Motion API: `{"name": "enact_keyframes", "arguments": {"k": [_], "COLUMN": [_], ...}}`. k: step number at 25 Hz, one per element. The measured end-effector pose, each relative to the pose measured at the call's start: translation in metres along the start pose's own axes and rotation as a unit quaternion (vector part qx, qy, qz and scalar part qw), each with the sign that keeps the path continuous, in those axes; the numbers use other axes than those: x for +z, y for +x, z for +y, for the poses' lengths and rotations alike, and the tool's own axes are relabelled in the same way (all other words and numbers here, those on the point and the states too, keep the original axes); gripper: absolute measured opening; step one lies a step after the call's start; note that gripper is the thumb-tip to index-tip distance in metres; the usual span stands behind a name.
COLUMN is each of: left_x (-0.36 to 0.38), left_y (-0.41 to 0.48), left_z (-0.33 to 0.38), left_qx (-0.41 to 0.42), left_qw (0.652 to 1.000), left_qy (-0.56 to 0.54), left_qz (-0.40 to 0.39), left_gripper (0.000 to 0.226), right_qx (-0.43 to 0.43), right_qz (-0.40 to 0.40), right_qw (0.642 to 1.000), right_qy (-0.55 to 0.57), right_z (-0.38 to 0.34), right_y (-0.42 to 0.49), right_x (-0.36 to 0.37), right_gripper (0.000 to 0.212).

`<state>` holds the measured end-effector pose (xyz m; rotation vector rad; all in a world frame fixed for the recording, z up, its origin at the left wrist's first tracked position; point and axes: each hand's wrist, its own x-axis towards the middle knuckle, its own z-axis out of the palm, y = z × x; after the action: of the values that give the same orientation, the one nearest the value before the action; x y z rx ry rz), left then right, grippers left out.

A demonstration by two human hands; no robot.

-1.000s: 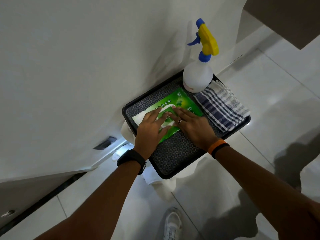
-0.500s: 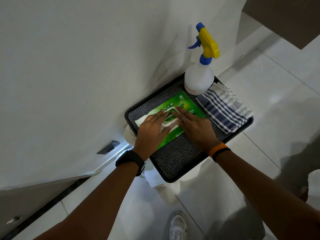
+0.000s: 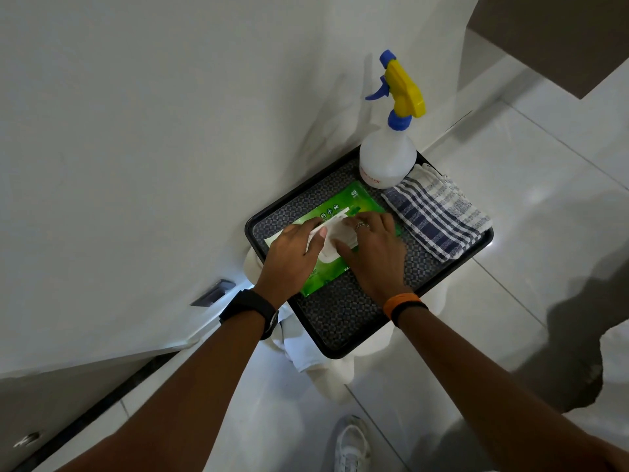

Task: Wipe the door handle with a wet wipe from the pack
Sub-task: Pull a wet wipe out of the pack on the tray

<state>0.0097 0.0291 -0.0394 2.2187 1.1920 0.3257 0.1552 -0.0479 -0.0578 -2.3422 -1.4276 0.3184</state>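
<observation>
A green wet wipe pack [image 3: 361, 203] lies flat on a black tray [image 3: 341, 353]. Its white flap is peeled back, and a white wet wipe [image 3: 332, 239] stands up out of the opening. My left hand [image 3: 292, 255] pinches this wipe between thumb and fingers. My right hand [image 3: 375, 254], with a ring on one finger, lies flat across the pack's right half and holds it down, fingertips at the opening. No door handle can be made out with certainty.
A white spray bottle [image 3: 387, 159] with a yellow and blue trigger stands at the tray's far corner. Beside it lies a folded blue-checked cloth [image 3: 436, 217]. The tray rests on a white stool [image 3: 307, 356] against a white wall. My white shoe [image 3: 350, 444] stands on the tiled floor.
My left hand's fingers have closed on the white wipe and lifted it from the pack's opening. My right hand has shifted slightly left while staying pressed on the pack.
</observation>
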Motion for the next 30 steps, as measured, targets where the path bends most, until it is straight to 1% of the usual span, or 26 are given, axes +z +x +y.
{"name": "enact_keyframes", "arguments": {"k": [3,7,9,12,14,16,18,20,21,23,26,27,30], "left_x": [0.0,0.003,0.003,0.0,-0.003,-0.003,0.001,0.006,0.008,0.012,0.015,0.016,0.018], "left_y": [0.0,-0.002,-0.002,-0.003,-0.005,-0.005,-0.008,-0.01,-0.013,-0.016,-0.017,-0.017,-0.019], "left_z": [0.0,0.0,0.0,0.003,0.006,0.008,0.006,0.005,0.004,0.004,0.005,0.006,0.005], "left_qx": [-0.004,-0.002,0.001,0.006,0.041,0.081,0.109,0.128,0.131,0.127,0.109,0.1,0.098], "left_qw": [1.0,1.0,1.0,1.0,0.999,0.997,0.993,0.988,0.985,0.982,0.987,0.989,0.991], "left_qy": [-0.003,-0.015,-0.016,-0.017,-0.024,-0.015,0.025,0.072,0.092,0.112,0.1,0.089,0.074], "left_qz": [-0.001,-0.004,-0.007,-0.004,0.002,-0.004,-0.024,-0.045,-0.059,-0.078,-0.064,-0.058,-0.046], "left_gripper": [0.036,0.036,0.036,0.037,0.039,0.042,0.042,0.043,0.044,0.044,0.039,0.038,0.036], "right_qx": [0.045,0.076,0.084,0.103,0.112,0.128,0.146,0.133,0.11,0.045,-0.02,-0.026,-0.032], "right_qz": [0.0,0.022,0.017,0.007,0.014,0.042,0.084,0.11,0.109,0.071,-0.007,-0.012,0.012], "right_qw": [0.999,0.997,0.996,0.99,0.981,0.968,0.947,0.936,0.94,0.953,0.972,0.978,0.988], "right_qy": [0.01,0.012,0.014,0.091,0.157,0.213,0.273,0.307,0.305,0.291,0.234,0.205,0.154], "right_z": [-0.009,-0.02,-0.023,-0.02,-0.013,-0.003,0.003,0.006,0.005,0.003,0.0,-0.001,-0.003], "right_y": [-0.001,0.001,0.003,0.002,-0.004,-0.012,-0.023,-0.032,-0.034,-0.036,-0.031,-0.032,-0.032], "right_x": [0.001,0.0,-0.003,-0.011,-0.016,-0.019,-0.021,-0.024,-0.026,-0.028,-0.025,-0.023,-0.02], "right_gripper": [0.046,0.032,0.028,0.034,0.035,0.024,0.013,0.011,0.015,0.021,0.023,0.024,0.019]}}
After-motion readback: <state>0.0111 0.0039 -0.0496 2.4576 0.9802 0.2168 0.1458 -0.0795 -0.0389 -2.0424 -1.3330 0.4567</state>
